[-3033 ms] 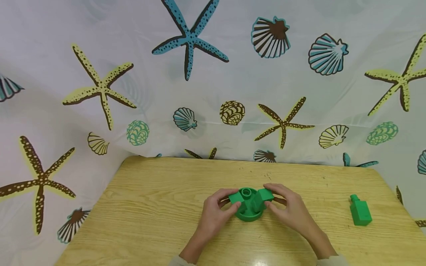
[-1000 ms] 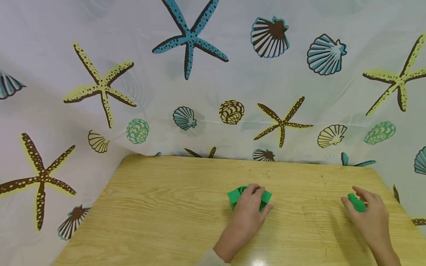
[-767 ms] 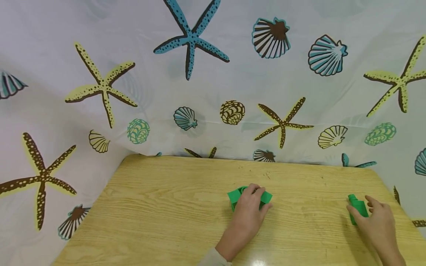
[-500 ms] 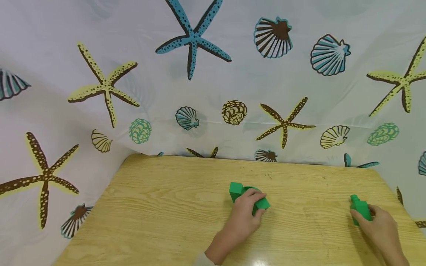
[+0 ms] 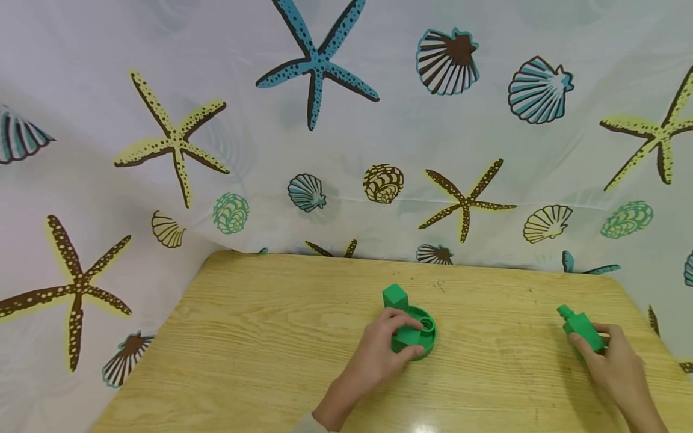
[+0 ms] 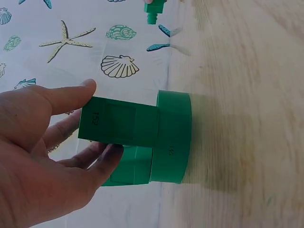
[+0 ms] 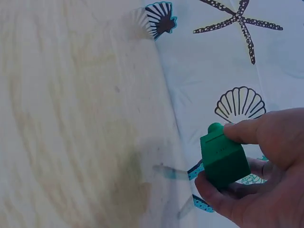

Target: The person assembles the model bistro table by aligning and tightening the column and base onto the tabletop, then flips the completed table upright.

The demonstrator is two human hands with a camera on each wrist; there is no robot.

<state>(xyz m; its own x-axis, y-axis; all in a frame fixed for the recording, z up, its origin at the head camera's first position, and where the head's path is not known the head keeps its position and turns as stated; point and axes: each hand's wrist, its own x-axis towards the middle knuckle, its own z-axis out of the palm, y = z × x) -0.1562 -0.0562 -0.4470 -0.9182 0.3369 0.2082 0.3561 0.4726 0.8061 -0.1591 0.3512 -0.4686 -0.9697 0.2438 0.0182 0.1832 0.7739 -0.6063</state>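
Observation:
A round green base point(image 5: 430, 346) sits on the table with two square green blocks standing in it. My left hand point(image 5: 379, 346) grips the nearer block point(image 6: 118, 121), marked 152, between thumb and fingers. The farther block point(image 5: 395, 296) rises from the base's back left side. On the base's right side shows a round socket point(image 5: 427, 325) with ridges inside. Off to the right, my right hand point(image 5: 617, 361) holds a green block with a threaded stem point(image 5: 583, 331) between thumb and fingers. Its stem points back and to the left, and it appears tilted just above the table.
The wooden table point(image 5: 271, 337) runs back to a white cloth point(image 5: 346, 120) printed with starfish and shells. This cloth hangs behind the table and along both sides. Bare wood lies between the two hands.
My right hand has left the base, moved right and taken up the threaded block, now tilted. My left hand has turned the base clockwise, bringing the socket from the back to the right.

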